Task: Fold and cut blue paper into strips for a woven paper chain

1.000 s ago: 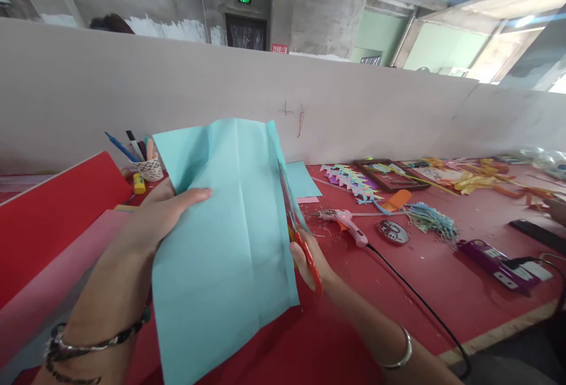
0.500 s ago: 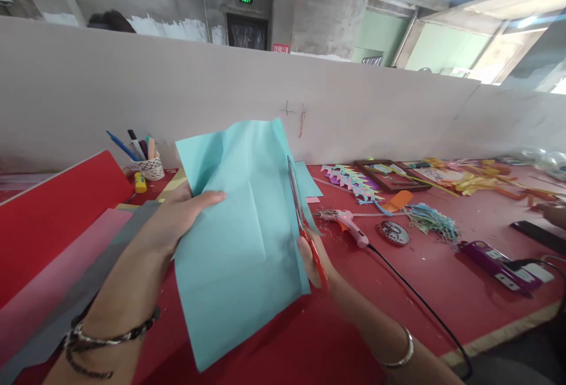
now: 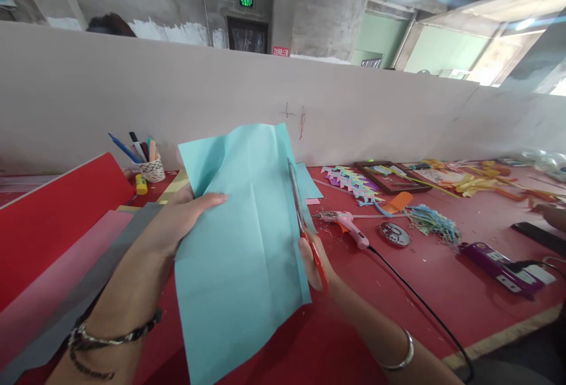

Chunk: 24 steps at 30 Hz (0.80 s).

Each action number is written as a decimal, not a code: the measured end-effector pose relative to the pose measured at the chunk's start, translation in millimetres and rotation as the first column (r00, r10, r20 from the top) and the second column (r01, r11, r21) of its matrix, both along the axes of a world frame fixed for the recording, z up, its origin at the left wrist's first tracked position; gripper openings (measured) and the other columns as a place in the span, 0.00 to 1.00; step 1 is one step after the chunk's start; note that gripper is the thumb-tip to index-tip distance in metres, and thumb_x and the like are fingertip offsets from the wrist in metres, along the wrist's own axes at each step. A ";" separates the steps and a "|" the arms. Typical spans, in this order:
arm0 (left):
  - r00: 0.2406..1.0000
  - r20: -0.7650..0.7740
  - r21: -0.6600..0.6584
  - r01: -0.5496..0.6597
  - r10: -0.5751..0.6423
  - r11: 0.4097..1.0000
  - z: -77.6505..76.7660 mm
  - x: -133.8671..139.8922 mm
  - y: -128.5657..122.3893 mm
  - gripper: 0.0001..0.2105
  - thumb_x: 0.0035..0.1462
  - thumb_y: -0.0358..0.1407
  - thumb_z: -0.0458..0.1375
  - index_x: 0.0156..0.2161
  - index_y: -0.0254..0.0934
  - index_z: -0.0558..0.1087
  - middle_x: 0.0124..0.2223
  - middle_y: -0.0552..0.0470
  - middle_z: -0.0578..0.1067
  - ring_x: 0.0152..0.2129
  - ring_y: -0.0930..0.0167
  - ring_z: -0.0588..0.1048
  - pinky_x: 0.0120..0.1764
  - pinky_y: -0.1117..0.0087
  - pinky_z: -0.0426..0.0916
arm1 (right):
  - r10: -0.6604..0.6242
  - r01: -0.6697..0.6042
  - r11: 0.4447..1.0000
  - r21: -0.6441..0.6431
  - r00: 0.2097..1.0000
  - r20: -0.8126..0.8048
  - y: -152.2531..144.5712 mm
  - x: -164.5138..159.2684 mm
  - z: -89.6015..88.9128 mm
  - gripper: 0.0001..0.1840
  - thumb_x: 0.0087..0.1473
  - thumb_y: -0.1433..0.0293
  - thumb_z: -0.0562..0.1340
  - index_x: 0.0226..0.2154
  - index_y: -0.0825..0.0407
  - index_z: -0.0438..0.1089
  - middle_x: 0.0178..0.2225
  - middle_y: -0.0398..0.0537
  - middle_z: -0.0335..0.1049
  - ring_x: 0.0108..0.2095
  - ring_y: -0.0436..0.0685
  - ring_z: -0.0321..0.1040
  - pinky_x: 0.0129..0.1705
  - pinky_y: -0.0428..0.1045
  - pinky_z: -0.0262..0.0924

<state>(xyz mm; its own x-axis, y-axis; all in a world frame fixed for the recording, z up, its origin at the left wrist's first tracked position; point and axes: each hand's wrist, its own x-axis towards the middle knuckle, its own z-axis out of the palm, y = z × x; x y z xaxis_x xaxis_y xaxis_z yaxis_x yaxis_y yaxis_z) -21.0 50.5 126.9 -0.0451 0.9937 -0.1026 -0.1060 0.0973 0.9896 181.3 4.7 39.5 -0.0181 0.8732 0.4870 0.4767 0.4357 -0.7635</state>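
A large sheet of light blue paper (image 3: 239, 243), creased down its middle, is held up over the red table. My left hand (image 3: 194, 211) grips its left side, thumb on the front and the other fingers hidden behind. In my right hand (image 3: 313, 261) is a pair of scissors (image 3: 319, 264) with red handles, its blades pointing up along the sheet's right edge. A narrow part of the paper lies to the right of the blades. Just right of that hand lies a pink hot glue gun (image 3: 349, 226) with a black cord.
Red, pink and grey sheets (image 3: 66, 214) lie at the left, by a pen cup (image 3: 152, 168) and a yellow glue stick (image 3: 141, 184). Rightward are a round tin (image 3: 393, 234), paper fringe (image 3: 433, 223), a brown tray (image 3: 391, 178), a purple power strip (image 3: 502, 267) and another person's hand (image 3: 555, 217).
The blue sheet hangs slightly lower, and its bottom corner now reaches the lower picture edge. Both hands keep their holds, with the scissors in nearly the same place.
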 end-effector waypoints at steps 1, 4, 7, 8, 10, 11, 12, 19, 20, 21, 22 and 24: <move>1.000 0.007 0.000 0.008 -0.008 1.000 -0.4 0.2 0.4 0.17 0.27 0.33 0.67 0.29 0.40 0.71 0.22 0.59 0.74 0.18 0.69 0.74 0.16 0.73 0.70 | -0.003 0.003 1.000 0.009 1.000 -0.005 -0.4 -0.3 0.8 0.26 0.52 0.46 0.41 0.19 0.49 0.47 0.19 0.40 0.46 0.19 0.48 0.45 0.20 0.46 0.48; 0.999 0.026 -0.004 0.033 -0.033 0.999 0.8 2.7 0.4 0.16 0.26 0.33 0.67 0.27 0.39 0.71 0.21 0.59 0.73 0.18 0.69 0.74 0.17 0.73 0.69 | -0.006 0.006 1.000 0.029 1.000 -0.023 -0.9 -0.6 2.1 0.26 0.52 0.46 0.40 0.18 0.49 0.44 0.19 0.39 0.44 0.19 0.48 0.43 0.19 0.46 0.47; 0.998 0.045 -0.001 0.047 -0.047 0.999 2.8 5.7 -0.8 0.17 0.26 0.34 0.66 0.28 0.38 0.71 0.22 0.59 0.74 0.18 0.70 0.74 0.18 0.74 0.69 | -0.007 0.007 1.000 0.016 0.999 -0.036 -0.7 -0.4 2.2 0.25 0.53 0.47 0.41 0.19 0.49 0.46 0.19 0.39 0.45 0.20 0.48 0.45 0.20 0.47 0.49; 0.998 0.044 -0.002 0.047 -0.047 0.999 3.0 6.2 -1.0 0.17 0.26 0.35 0.66 0.29 0.38 0.71 0.22 0.59 0.74 0.18 0.71 0.74 0.18 0.74 0.69 | -0.010 0.010 1.000 0.007 0.999 -0.037 -0.6 -0.4 2.0 0.25 0.53 0.47 0.42 0.19 0.49 0.46 0.19 0.40 0.46 0.20 0.49 0.46 0.20 0.47 0.49; 0.999 0.028 -0.006 0.047 -0.047 0.999 2.2 6.2 -1.0 0.17 0.27 0.35 0.65 0.29 0.38 0.71 0.23 0.58 0.75 0.18 0.71 0.74 0.19 0.74 0.69 | -0.017 0.017 1.000 -0.017 0.999 -0.046 -0.8 -0.7 1.5 0.24 0.52 0.47 0.42 0.19 0.49 0.47 0.19 0.40 0.46 0.20 0.49 0.46 0.20 0.46 0.49; 0.999 0.019 -0.008 0.047 -0.047 0.999 1.4 5.6 -0.7 0.16 0.28 0.35 0.65 0.29 0.37 0.71 0.22 0.58 0.75 0.18 0.71 0.73 0.19 0.74 0.69 | -0.019 0.018 0.999 -0.027 0.998 -0.052 -0.9 -1.0 1.2 0.24 0.52 0.47 0.43 0.19 0.49 0.47 0.18 0.39 0.46 0.20 0.48 0.46 0.19 0.46 0.48; 0.999 0.010 -0.010 0.046 -0.046 0.999 0.5 4.9 -0.3 0.16 0.28 0.35 0.65 0.29 0.37 0.71 0.22 0.58 0.74 0.18 0.71 0.73 0.19 0.73 0.69 | -0.020 0.018 0.999 -0.034 0.998 -0.060 -1.0 -1.4 0.9 0.25 0.52 0.47 0.43 0.19 0.49 0.48 0.18 0.39 0.45 0.19 0.48 0.45 0.18 0.46 0.47; 0.998 -0.010 -0.035 0.066 -0.066 0.997 -0.2 5.5 -0.3 0.16 0.31 0.37 0.64 0.31 0.37 0.71 0.24 0.56 0.75 0.19 0.68 0.74 0.20 0.71 0.70 | -0.005 0.002 0.999 -0.041 0.998 -0.061 1.8 -0.6 -4.9 0.26 0.51 0.45 0.41 0.20 0.50 0.50 0.19 0.39 0.48 0.20 0.48 0.47 0.20 0.46 0.49; 0.998 -0.008 -0.041 0.062 -0.062 0.997 0.4 6.7 -0.9 0.16 0.31 0.37 0.64 0.31 0.37 0.71 0.23 0.56 0.75 0.19 0.69 0.74 0.20 0.71 0.70 | -0.009 0.007 0.999 -0.040 0.999 -0.050 2.5 -0.2 -6.1 0.27 0.51 0.45 0.41 0.21 0.50 0.51 0.20 0.40 0.49 0.21 0.49 0.49 0.22 0.46 0.51; 0.998 -0.006 -0.046 0.058 -0.058 0.997 1.0 7.9 -1.5 0.16 0.31 0.36 0.64 0.31 0.37 0.71 0.24 0.56 0.75 0.19 0.69 0.74 0.20 0.71 0.70 | -0.008 0.006 0.999 -0.040 0.999 -0.041 3.0 0.1 -7.2 0.27 0.51 0.45 0.41 0.21 0.50 0.52 0.20 0.41 0.51 0.22 0.49 0.50 0.23 0.46 0.53; 0.999 -0.004 -0.048 0.054 -0.055 0.997 1.5 9.0 -2.0 0.17 0.31 0.36 0.64 0.32 0.37 0.71 0.24 0.56 0.75 0.19 0.69 0.74 0.20 0.71 0.70 | 0.000 -0.001 0.999 -0.044 0.999 -0.037 3.4 0.2 -8.3 0.27 0.51 0.45 0.41 0.22 0.50 0.54 0.21 0.41 0.53 0.22 0.50 0.51 0.23 0.47 0.54; 0.999 0.003 -0.046 0.045 -0.045 0.998 2.4 10.4 -2.8 0.17 0.31 0.36 0.64 0.33 0.36 0.71 0.24 0.56 0.75 0.19 0.68 0.74 0.20 0.71 0.70 | 0.010 -0.012 0.999 -0.041 0.999 -0.049 3.7 -0.2 -10.1 0.28 0.51 0.45 0.42 0.23 0.51 0.56 0.21 0.42 0.55 0.22 0.50 0.53 0.24 0.47 0.56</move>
<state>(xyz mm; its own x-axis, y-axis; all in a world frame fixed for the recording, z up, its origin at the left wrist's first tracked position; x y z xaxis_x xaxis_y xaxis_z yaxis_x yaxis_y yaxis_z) -10.6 47.7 129.3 0.0003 0.9890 -0.1482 -0.1024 0.1474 0.9838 181.2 8.4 29.4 -0.0043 0.8926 0.4507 0.4336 0.4079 -0.8035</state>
